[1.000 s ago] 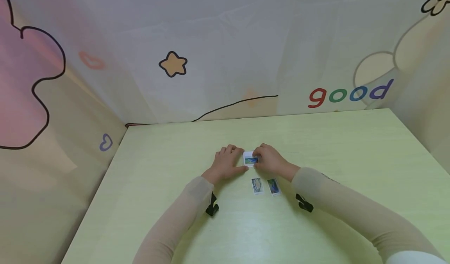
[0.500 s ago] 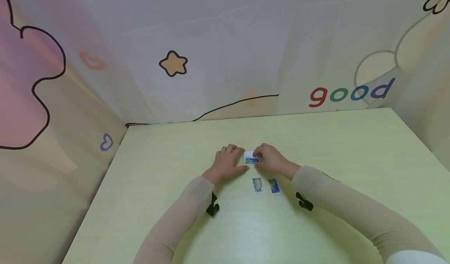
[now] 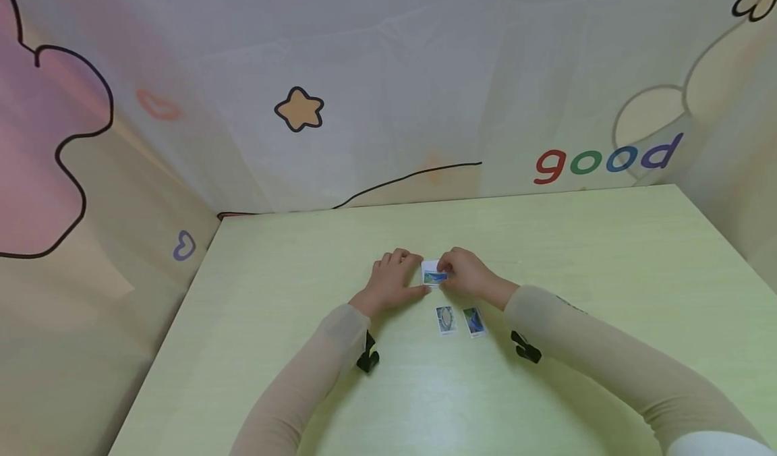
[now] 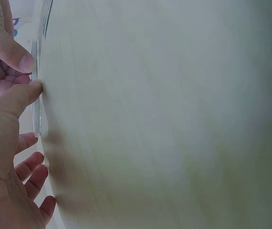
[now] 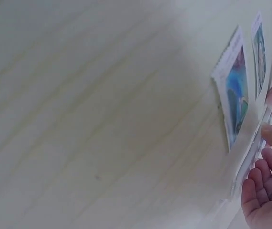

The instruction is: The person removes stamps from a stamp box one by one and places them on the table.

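Observation:
A small flat white holder (image 3: 428, 266) with clear edges lies on the table, a stamp (image 3: 433, 278) with a blue-green landscape on it. My left hand (image 3: 390, 284) holds the holder's left end, thumb at the near edge and forefinger at the far corner; its other fingertips reach the tabletop in the left wrist view. From the right, my right hand (image 3: 471, 277) pinches the stamp's right end with thumb and forefinger, hiding that end. Two picture stamps lie nearer: one with a pale oval (image 3: 446, 320), one dark blue-green (image 3: 475, 322), its perforated edge showing in the right wrist view.
The pale wooden table (image 3: 291, 260) spreads around both hands. Behind it stands a printed cloth backdrop (image 3: 388, 92), with cloth at the sides too. Black straps (image 3: 367, 353) hang under the sleeves.

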The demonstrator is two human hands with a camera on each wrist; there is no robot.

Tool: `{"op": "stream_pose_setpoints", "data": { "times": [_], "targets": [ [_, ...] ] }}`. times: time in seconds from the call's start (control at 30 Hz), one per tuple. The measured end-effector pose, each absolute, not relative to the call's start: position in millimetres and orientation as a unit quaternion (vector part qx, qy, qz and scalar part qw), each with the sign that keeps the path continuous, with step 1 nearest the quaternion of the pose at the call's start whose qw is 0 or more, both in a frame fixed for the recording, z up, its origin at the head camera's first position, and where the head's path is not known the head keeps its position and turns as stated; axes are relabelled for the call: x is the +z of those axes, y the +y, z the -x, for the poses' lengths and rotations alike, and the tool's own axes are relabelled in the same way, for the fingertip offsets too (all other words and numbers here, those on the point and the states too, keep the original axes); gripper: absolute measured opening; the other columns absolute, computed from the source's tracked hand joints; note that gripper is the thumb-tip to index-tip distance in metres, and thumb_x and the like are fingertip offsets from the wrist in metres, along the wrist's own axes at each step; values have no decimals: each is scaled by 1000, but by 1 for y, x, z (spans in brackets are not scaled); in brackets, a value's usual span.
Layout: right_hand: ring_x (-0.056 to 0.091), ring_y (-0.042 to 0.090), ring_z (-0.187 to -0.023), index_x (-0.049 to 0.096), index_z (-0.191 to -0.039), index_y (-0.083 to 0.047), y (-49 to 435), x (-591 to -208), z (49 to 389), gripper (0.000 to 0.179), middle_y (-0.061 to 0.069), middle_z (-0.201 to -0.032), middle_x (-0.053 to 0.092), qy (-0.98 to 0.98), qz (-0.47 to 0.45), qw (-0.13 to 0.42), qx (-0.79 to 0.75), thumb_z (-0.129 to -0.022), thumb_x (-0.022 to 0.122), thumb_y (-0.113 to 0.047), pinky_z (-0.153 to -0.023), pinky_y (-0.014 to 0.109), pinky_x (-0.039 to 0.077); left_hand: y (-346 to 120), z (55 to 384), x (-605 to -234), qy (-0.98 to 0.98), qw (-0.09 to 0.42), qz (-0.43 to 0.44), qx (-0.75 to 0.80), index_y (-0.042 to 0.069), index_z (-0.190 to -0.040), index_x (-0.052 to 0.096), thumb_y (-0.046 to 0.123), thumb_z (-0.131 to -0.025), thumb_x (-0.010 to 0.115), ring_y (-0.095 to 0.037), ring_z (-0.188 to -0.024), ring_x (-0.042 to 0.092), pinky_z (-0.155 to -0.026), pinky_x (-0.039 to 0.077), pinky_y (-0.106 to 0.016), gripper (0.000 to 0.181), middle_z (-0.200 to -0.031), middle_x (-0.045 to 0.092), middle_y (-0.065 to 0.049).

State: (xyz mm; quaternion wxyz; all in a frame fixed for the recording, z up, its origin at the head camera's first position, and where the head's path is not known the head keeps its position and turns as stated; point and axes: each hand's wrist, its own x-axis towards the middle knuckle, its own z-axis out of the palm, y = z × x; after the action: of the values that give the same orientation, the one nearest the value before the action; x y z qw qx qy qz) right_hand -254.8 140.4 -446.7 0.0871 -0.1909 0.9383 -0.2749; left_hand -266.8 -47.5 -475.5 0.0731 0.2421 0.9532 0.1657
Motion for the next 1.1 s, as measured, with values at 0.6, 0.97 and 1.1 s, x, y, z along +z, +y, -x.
{"op": "stream_pose_setpoints", "data": {
  "times": [0.6, 0.97, 1.1],
  "targets": [
    [51, 24, -83, 62, -98, 5, 140, -447, 258, 21, 14, -90, 56, 936, 207, 92, -269, -80, 70, -1, -81, 39, 46, -47, 266, -473, 953, 79, -236, 171, 17, -139, 45, 48, -88, 62, -30, -124, 39, -103, 30, -48, 62, -138, 42, -9],
    [51, 26, -86, 61, -104, 7, 141, -444, 262, 26, 16, -93, 57, 936, 201, 113, -264, -80, 70, -2, -84, 40, 46, -47, 268, -474, 954, 79, -235, 169, 18, -139, 45, 48, -87, 62, -29, -123, 39, -104, 30, -48, 62, -138, 42, -9],
    [52, 26, -87, 62, -102, 6, 140, -445, 264, 26, 16, -93, 59, 935, 197, 121, -269, -79, 71, -2, -85, 41, 46, -47, 268, -474, 954, 81, -235, 167, 18, -139, 45, 48, -87, 62, -30, -123, 39, -103, 30, -47, 62, -138, 42, -9]
  ]
}}
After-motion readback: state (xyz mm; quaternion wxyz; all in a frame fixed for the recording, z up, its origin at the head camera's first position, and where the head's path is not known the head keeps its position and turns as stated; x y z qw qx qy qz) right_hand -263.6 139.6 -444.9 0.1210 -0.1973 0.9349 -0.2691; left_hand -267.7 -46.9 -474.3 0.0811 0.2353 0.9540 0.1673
